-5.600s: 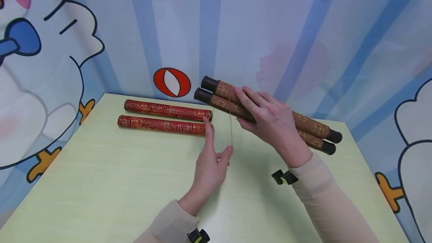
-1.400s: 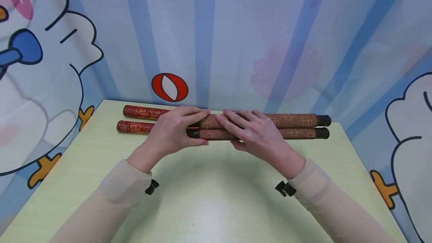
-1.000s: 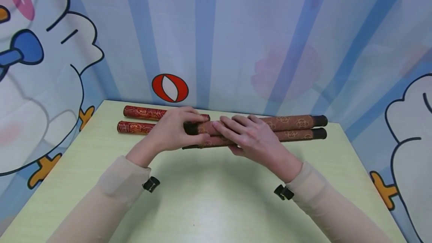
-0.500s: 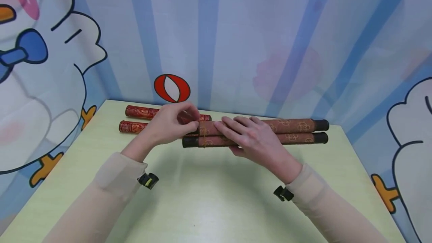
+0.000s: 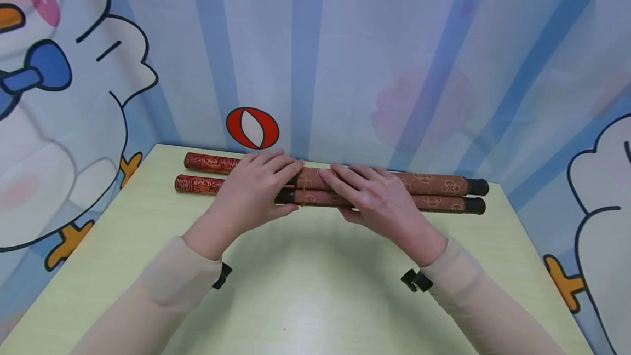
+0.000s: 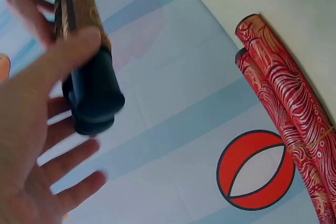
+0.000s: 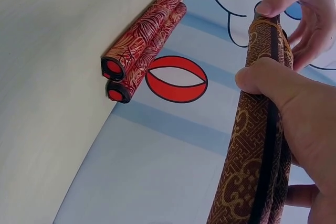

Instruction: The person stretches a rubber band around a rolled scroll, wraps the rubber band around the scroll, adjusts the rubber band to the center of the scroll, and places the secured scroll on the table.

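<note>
A pair of brown patterned rolls (image 5: 434,184), which look like a rolled-up scroll, lie side by side in my hands, above the table. They have black end caps, and a thin yellowish band (image 5: 304,185) loops round both near the left end. My left hand (image 5: 251,190) grips that end, thumb on the near side and fingers over the far side. In the left wrist view the black caps (image 6: 97,90) show between thumb and fingers. My right hand (image 5: 377,190) holds the rolls near their middle, its thumb (image 7: 257,80) pressing on the patterned surface.
Two red patterned rolls (image 5: 199,184) lie parallel at the back left of the pale table (image 5: 305,300), partly hidden by my left hand. A band (image 6: 320,140) goes round them. A printed backdrop (image 5: 340,59) stands behind the table.
Several seconds ago my left hand drew the thin band out from the tilted brown rolls. The band now circles them. Since half a second ago, that hand has gone from fingertip contact to gripping the end.
</note>
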Motion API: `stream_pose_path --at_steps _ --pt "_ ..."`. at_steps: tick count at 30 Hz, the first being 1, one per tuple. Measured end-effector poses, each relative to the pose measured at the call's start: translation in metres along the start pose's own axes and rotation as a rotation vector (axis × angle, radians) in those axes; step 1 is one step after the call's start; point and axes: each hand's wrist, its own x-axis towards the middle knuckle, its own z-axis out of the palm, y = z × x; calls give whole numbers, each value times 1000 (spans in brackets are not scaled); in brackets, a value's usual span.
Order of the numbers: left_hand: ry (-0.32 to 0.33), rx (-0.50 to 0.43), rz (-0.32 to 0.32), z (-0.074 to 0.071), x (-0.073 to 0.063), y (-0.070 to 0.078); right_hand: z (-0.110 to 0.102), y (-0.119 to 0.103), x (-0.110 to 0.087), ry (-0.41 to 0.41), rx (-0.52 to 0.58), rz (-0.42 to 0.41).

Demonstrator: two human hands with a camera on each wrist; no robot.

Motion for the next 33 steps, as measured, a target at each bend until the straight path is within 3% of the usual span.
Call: stream_pose_path --at_steps 7,16,26,33 --pt "165 205 35 13 -2 7 -1 -1 2 9 -16 18" --pt "285 211 47 24 1 7 -1 -2 7 48 -73 9" --pt "352 143 108 30 7 8 -3 -2 11 92 -70 13" --pt "310 201 61 25 5 10 -3 -4 14 70 -61 17"
